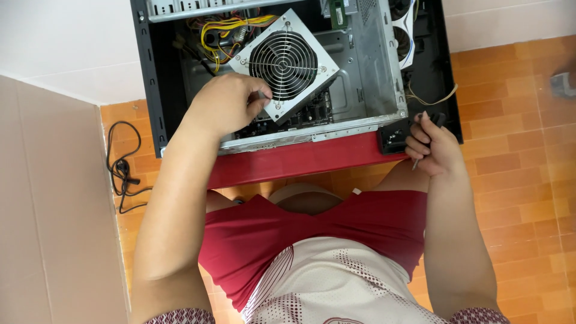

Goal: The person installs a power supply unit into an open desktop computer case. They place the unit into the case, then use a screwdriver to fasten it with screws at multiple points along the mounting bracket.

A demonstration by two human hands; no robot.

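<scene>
On red table (pixel 288 165), computer case (pixel 372 72); orange tiled floor (pixel 516 150) beneath.

A red stool (pixel 300 161) carries the open computer case (pixel 157 90).

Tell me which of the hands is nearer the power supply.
Left. The left hand grips the power supply at its lower left corner; the right hand is off beyond the case's right edge, holding a screwdriver.
</scene>
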